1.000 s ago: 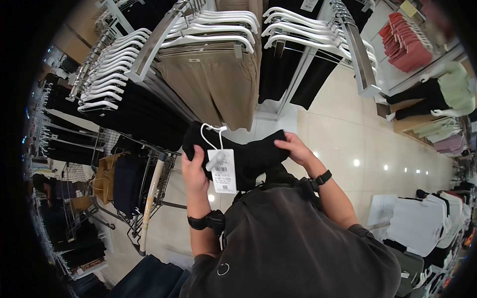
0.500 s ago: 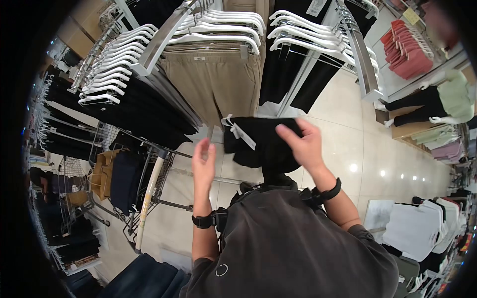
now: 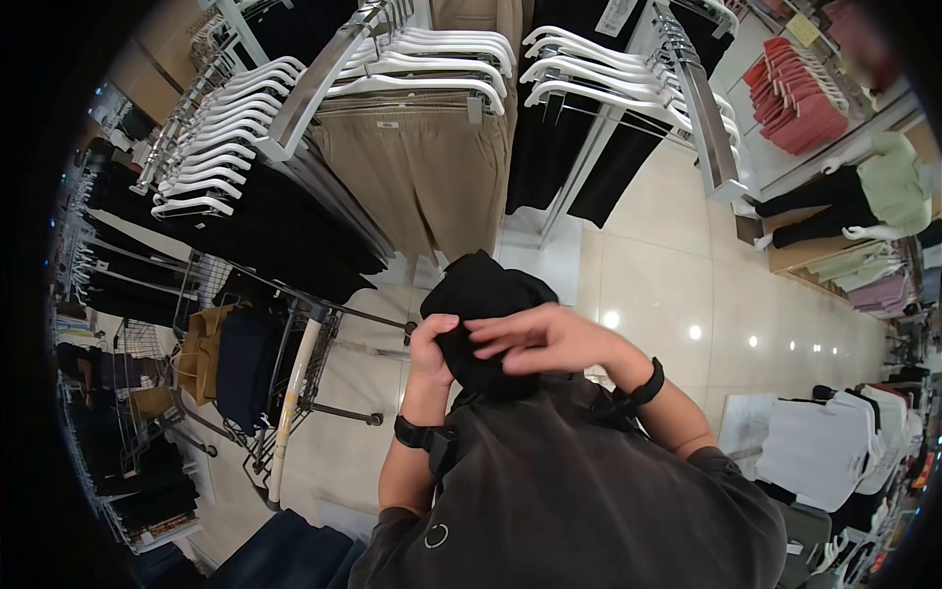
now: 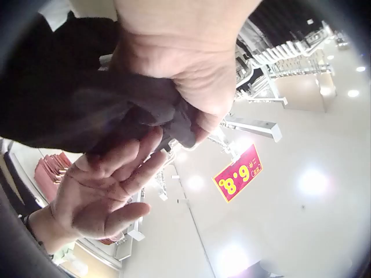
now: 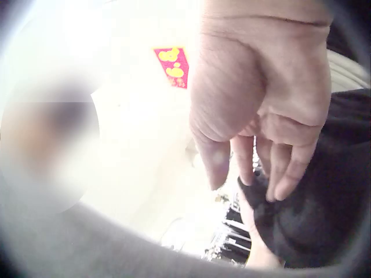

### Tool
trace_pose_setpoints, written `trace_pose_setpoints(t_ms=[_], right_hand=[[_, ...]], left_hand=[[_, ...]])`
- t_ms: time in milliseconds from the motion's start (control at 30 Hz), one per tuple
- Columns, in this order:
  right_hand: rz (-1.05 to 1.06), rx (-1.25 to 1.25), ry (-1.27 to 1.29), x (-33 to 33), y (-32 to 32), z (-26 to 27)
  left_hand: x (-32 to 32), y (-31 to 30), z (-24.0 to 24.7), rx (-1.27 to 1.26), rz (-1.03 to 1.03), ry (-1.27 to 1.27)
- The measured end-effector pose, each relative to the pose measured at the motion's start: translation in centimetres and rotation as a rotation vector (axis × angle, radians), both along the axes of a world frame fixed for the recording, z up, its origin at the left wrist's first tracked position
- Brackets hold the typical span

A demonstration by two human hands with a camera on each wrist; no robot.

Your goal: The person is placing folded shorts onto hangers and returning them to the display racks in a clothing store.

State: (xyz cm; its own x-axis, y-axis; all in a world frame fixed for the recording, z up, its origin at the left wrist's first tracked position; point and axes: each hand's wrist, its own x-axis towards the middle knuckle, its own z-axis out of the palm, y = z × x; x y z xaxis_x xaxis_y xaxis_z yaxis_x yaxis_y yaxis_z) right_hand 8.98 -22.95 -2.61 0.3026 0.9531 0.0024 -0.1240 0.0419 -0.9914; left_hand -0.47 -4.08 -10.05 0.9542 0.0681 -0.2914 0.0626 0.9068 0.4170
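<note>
Khaki trousers hanging from a rack, white hangers just above them, black trousers to their left, a cart with a pale handle to their lower left, coral garments to their upper right, a mannequin well to their right.

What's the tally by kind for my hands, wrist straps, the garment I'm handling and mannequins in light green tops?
Left hand and right hand: 2
Black wrist straps: 2
Black garment: 1
Mannequin: 1
Total: 6
</note>
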Motion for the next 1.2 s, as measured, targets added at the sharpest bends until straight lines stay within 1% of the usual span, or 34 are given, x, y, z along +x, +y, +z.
trace_pose_setpoints(t_ms=[33, 67, 100, 133, 233, 267, 300, 367, 400, 500, 533, 600, 667, 700, 767, 833, 867, 900, 967, 1000, 1067, 1100, 1133, 1200], right_hand=[[-0.035, -0.009, 0.188, 1.0, -0.8, -0.6], [-0.139, -0.19, 0.181, 2.7, -1.9, -0.9], [-0.306, -0.084, 0.174, 4.3, -2.5, -4.2], [-0.431, 0.03, 0.3, 5.8, -2.7, -6.4], [-0.412, 0.02, 0.304, 7.7, -2.3, -8.9], [-0.319, -0.021, 0.343, 7.9, -2.0, -10.6], [-0.239, -0.062, 0.251, 7.7, -1.4, -11.9], [-0.137, 0.007, 0.335, 6.4, 0.0, -12.8], [-0.043, 0.041, 0.405, 6.0, 0.8, -13.2], [0.174, 0.106, 0.589, 5.1, 2.0, -13.7], [0.206, 0.081, 0.64, 4.9, 2.1, -13.3], [0.144, 0.039, 0.595, 5.1, 2.0, -14.4], [0.062, 0.043, 0.602, 5.7, 1.4, -16.5], [-0.052, 0.047, 0.61, 6.0, 0.8, -15.9], [-0.282, 0.049, 0.623, 6.2, -0.3, -12.5], [-0.585, 0.055, 0.451, 6.2, -1.4, -9.1], [-0.639, 0.077, 0.331, 6.6, -2.3, -8.6], [-0.697, 0.024, 0.267, 6.6, -3.0, -7.1], [-0.767, 0.047, 0.184, 6.5, -4.0, -4.8], [-0.808, 0.022, 0.139, 6.2, -4.2, -3.5], [-0.906, -0.007, 0.065, 5.6, -4.3, -0.8], [-0.925, -0.009, 0.075, 5.4, -4.3, -0.1], [-0.945, -0.013, 0.083, 5.2, -4.5, 0.5], [-0.985, 0.009, 0.104, 4.7, -4.6, 1.5]], left_hand=[[0.1, 0.1, 0.2, -0.007, -0.023, 0.0], [0.1, 0.2, 0.4, -0.014, -0.046, 0.001], [0.1, 0.3, 0.5, -0.019, -0.062, -0.017], [0.1, 0.4, 0.6, -0.024, -0.08, -0.036], [0.3, 0.4, 1.3, 0.002, -0.152, -0.131], [0.3, 0.4, 1.6, 0.018, -0.175, -0.168], [0.2, 0.6, 1.6, 0.025, -0.203, -0.188], [-0.3, 1.0, 1.3, 0.036, -0.254, -0.224], [-0.5, 0.8, 1.6, 0.046, -0.239, -0.194], [-0.8, 1.2, 1.6, 0.073, -0.278, -0.241], [-1.0, 1.6, 1.4, 0.076, -0.284, -0.24], [-1.5, 2.4, 1.0, 0.082, -0.297, -0.242], [-1.7, 2.3, 3.7, 0.079, -0.23, -0.201], [-1.7, 2.3, 4.7, 0.076, -0.196, -0.183], [-1.9, 3.1, 4.2, 0.077, -0.097, -0.081], [-1.9, 3.9, 4.5, 0.043, 0.017, 0.055], [-1.9, 4.7, 2.8, -0.057, 0.018, -0.01], [-1.9, 4.8, 1.7, -0.086, 0.025, 0.011], [-2.0, 4.8, -0.4, -0.145, 0.039, 0.057], [-2.2, 4.7, -2.1, -0.095, 0.028, 0.085], [-2.9, 3.8, -2.6, 0.102, -0.036, -0.053], [-2.9, 3.5, -2.8, 0.199, -0.07, -0.124], [-2.5, 3.5, -3.2, 0.181, -0.167, -0.262], [-2.0, 2.7, -3.0, 0.385, -0.264, -0.348]])
